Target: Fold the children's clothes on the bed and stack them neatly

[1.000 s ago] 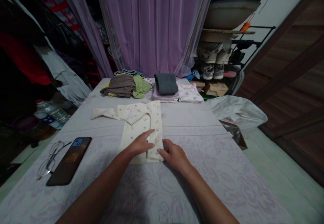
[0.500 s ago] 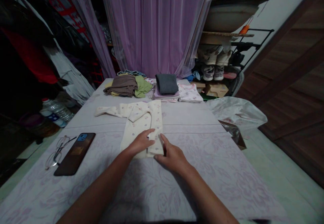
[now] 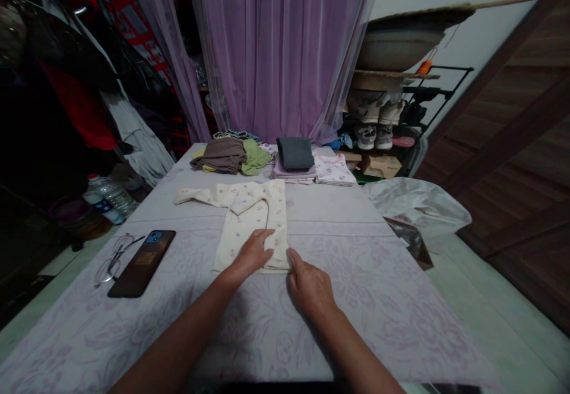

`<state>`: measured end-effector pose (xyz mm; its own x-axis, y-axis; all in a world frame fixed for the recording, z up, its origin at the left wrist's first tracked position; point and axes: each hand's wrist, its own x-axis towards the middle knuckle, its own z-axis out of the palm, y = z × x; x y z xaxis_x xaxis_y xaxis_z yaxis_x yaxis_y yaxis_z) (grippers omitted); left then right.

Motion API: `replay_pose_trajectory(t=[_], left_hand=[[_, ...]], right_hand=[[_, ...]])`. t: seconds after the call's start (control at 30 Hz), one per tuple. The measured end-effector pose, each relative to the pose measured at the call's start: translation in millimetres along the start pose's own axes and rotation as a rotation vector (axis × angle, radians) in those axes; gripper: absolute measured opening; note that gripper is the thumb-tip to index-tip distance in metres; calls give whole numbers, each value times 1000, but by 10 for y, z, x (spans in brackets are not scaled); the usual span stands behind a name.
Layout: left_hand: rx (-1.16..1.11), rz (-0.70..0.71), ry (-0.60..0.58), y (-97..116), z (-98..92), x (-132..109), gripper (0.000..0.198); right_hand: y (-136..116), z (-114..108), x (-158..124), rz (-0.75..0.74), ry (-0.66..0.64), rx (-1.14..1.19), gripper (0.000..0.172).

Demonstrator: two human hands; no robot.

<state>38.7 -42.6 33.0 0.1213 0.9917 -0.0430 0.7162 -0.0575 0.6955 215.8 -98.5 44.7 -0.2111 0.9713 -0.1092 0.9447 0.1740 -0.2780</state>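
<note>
A small cream long-sleeved baby shirt (image 3: 243, 221) with a scattered print lies on the bed-like surface. Its left sleeve stretches out to the side, while its right side is folded inward over the front. My left hand (image 3: 255, 252) rests on the lower front of the shirt, thumb and forefinger apart. Beside the lower right corner is my right hand (image 3: 309, 281), its forefinger extended at the folded edge and its other fingers partly hidden. Neither hand visibly grips the cloth.
A phone (image 3: 145, 263) and eyeglasses (image 3: 113, 260) lie at the left. Across the far edge are a loose clothes heap (image 3: 227, 155), a folded stack topped by a dark grey garment (image 3: 294, 153), and folded printed clothes (image 3: 333, 168). A plastic bag (image 3: 418, 204) stands off the right edge.
My right hand has drawn slightly away from the shirt's lower right corner, its thumb off the hem. The folded side now lies flatter. My left hand stays on the shirt; the view has shifted slightly.
</note>
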Motion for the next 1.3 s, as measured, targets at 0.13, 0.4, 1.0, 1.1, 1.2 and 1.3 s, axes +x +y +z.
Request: replay_pose_trajectory(t=[0.13, 0.4, 1.0, 1.1, 1.2, 1.3], left_hand=[[282, 64, 63, 138, -30, -148, 56], [354, 243, -162, 97, 167, -143, 60], [355, 45, 272, -653, -644, 766, 54], [362, 34, 279, -681, -620, 804, 38], [281, -4, 327, -755, -669, 832, 27], [75, -148, 495, -899, -750, 904, 25]], right_hand=[[133, -81, 41, 3, 2, 84, 58], [134, -309, 903, -218, 205, 192, 45], [-126, -145, 2443, -259, 155, -77, 52], [-115, -20, 2496, -242, 132, -92, 54], [-98, 43, 2498, -239, 131, -91, 55], [-100, 33, 2498, -227, 108, -91, 56]])
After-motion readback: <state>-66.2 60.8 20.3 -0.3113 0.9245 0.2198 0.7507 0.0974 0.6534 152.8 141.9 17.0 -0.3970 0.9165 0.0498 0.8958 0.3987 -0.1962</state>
